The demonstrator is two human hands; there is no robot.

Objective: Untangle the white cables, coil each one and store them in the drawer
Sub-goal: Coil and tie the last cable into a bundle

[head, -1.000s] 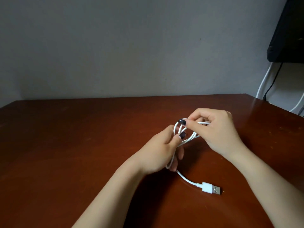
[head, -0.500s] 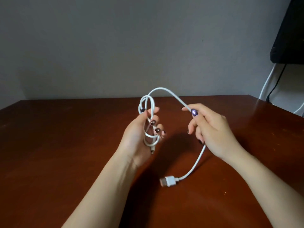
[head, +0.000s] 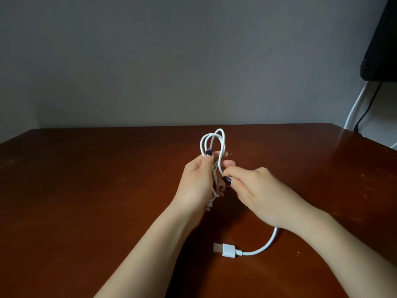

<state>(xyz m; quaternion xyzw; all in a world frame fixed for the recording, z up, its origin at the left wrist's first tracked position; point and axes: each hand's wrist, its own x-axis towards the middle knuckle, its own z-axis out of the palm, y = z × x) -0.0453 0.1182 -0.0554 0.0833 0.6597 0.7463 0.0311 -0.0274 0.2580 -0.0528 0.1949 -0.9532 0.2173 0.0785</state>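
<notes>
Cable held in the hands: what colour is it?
White, cable and plug alike; the head view shows it best.

One left hand (head: 197, 181), one right hand (head: 260, 196) — one white cable (head: 275, 233), one USB plug (head: 228, 250) at six o'clock; one table (head: 86, 190); one black cord (head: 367, 108) at two o'clock.

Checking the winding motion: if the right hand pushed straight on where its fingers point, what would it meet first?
Likely the cable coil, then the left hand fingers holding it; depth is unclear.
</notes>
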